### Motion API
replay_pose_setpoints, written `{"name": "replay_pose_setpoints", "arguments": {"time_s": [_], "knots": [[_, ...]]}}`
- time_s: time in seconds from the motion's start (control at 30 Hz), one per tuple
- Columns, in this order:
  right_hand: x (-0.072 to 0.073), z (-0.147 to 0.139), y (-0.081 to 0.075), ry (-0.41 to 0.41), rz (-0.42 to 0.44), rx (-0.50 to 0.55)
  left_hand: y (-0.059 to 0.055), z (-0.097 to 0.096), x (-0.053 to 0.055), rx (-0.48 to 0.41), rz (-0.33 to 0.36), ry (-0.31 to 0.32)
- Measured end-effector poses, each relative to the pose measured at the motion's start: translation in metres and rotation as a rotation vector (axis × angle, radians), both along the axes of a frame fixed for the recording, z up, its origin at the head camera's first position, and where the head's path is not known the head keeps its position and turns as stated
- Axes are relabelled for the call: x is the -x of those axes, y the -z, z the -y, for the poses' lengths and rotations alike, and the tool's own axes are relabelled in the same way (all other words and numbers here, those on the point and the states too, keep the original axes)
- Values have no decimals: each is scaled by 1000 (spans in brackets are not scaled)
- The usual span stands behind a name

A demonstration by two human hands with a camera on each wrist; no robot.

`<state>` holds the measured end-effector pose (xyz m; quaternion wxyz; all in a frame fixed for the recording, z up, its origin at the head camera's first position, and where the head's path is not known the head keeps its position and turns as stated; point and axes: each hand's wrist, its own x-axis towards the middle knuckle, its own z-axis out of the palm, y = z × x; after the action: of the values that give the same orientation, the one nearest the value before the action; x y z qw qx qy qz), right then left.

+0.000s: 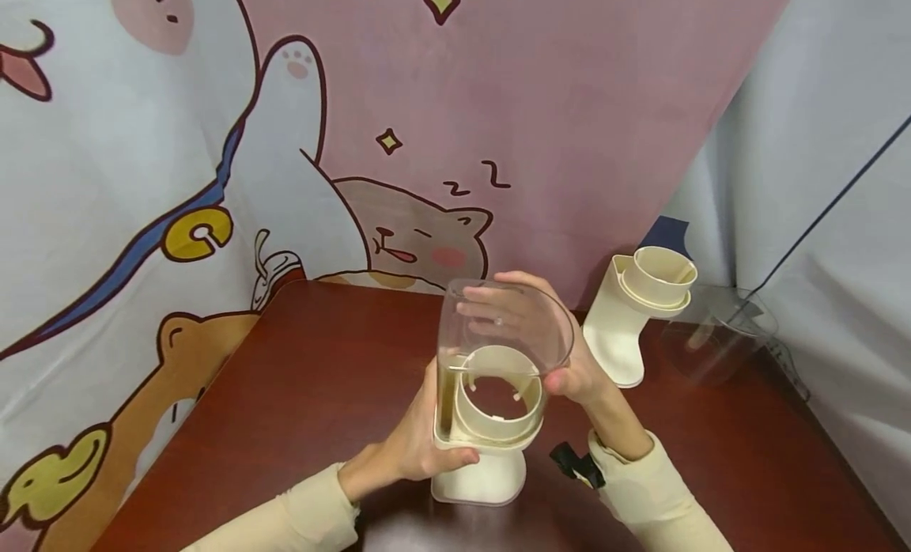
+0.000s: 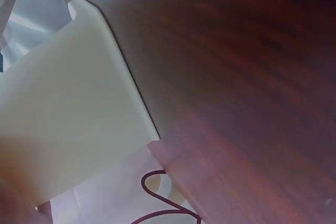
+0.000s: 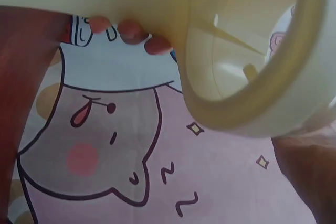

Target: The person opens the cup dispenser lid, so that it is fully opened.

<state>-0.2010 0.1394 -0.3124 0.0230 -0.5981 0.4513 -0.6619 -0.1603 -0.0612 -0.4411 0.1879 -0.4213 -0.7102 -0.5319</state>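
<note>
A cream plastic stand [image 1: 480, 481] with a round collar on top is upright above the near part of the table in the head view. My left hand [image 1: 416, 441] grips its left side, thumb across the front. Over the collar sits a clear plastic container [image 1: 455, 323], its wide rim upward, and my right hand [image 1: 578, 350] holds it from the right with thumb in front and fingers at the back. The stand's smooth cream wall [image 2: 79, 103] fills much of the left wrist view. From the right wrist, the collar [image 3: 210, 114] looms close, with left fingertips [image 3: 131, 31] under the stand.
A similar cream stand [image 1: 612, 338] is at the table's back right, beside another clear container [image 1: 719, 330]. A black object [image 1: 578, 465] shows by the right cuff. Cartoon-printed cloth [image 1: 555, 125] hangs behind the dark red table [image 1: 313, 386].
</note>
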Motion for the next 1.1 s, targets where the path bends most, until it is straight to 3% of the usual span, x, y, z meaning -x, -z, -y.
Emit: {"name": "replay_pose_setpoints", "arguments": {"time_s": [0.1, 0.2, 0.3, 0.37, 0.5, 0.63, 0.7, 0.93, 1.1], "knots": [[-3, -1, 0, 52, -2, 15, 1, -4, 0, -13, 9, 14], [-8, -2, -7, 84, 55, 50, 0, -5, -1, -13, -3, 20], [-11, -3, -21, 94, 155, 179, -1, -5, -2, 18, 7, -3], [-12, -3, -35, 144, 196, 270, -2, -4, -3, 28, 29, -19], [-12, -5, -63, 331, 237, 328, -2, -2, -3, 22, 56, -15], [-9, -8, -73, 489, 269, 304, -1, -1, -3, 8, 67, 6], [-5, -11, -73, 564, 271, 295, -1, -1, -3, 4, 65, 13], [14, -22, -64, 942, 268, 195, 0, -2, -4, -8, 76, 27], [29, -25, -59, 1093, 286, 115, -2, -1, -4, -4, 94, 24]]}}
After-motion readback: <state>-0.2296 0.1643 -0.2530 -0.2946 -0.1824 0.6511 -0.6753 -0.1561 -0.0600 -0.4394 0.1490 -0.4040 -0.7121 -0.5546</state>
